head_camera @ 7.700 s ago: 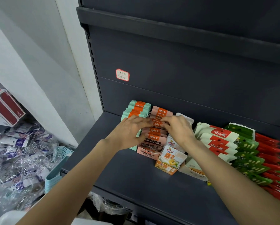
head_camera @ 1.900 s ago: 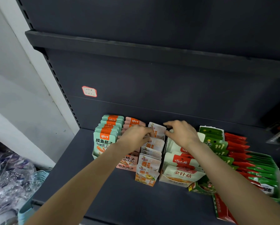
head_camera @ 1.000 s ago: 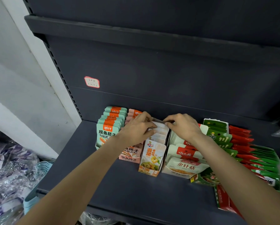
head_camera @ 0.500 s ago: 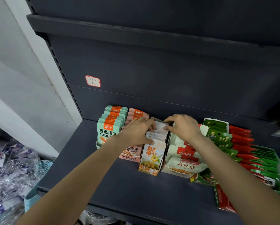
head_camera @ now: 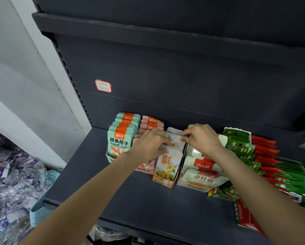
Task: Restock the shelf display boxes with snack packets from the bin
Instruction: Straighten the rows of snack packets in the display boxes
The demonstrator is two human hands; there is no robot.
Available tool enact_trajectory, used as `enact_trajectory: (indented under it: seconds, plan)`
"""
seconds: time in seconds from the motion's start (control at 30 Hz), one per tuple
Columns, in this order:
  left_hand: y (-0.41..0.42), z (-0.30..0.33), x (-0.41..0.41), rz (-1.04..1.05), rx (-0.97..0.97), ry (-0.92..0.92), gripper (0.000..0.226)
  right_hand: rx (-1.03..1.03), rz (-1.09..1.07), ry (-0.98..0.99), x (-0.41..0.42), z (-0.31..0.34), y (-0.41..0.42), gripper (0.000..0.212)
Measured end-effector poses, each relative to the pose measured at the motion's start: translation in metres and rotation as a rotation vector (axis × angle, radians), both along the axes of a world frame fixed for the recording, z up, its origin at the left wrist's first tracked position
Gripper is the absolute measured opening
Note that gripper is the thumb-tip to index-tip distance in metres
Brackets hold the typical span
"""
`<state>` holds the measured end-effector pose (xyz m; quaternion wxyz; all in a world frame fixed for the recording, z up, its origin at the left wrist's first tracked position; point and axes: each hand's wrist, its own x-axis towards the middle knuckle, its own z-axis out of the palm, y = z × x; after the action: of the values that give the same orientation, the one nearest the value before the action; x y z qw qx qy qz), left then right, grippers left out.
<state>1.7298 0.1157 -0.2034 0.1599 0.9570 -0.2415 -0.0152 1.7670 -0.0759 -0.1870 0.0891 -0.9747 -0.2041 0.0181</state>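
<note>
There, on the dark shelf (head_camera: pixel 148 197), stood one narrow orange display box (head_camera: pixel 163 182) of white-and-orange packets (head_camera: pixel 169 162). The left hand (head_camera: pixel 150 144) curled round the left side of that stack, thumb at its front; the right hand (head_camera: pixel 200 137) pinched the top of a rear packet. Left of the orange box sat two boxes, pink (head_camera: pixel 145 167) then teal (head_camera: pixel 120 137); just right, one white box of mushroom packets (head_camera: pixel 204 175). One red-bordered label (head_camera: pixel 103 86) hung above.
</note>
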Motion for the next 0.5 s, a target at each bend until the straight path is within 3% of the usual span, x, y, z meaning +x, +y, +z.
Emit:
enact_trajectory:
  seconds: [0.2,0.37,0.5]
  plan:
    - [-0.004,0.006,0.005,-0.024,0.094,0.085,0.047,-0.080,-0.011,0.036,0.004,0.002,0.003,0.029]
    - [-0.010,0.010,0.005,-0.030,0.159,0.041,0.030,-0.091,-0.008,-0.025,0.002,-0.005,0.005,0.028]
    - [-0.012,0.007,0.004,0.015,0.067,-0.067,0.026,-0.082,0.002,-0.030,0.003,-0.008,0.003,0.029]
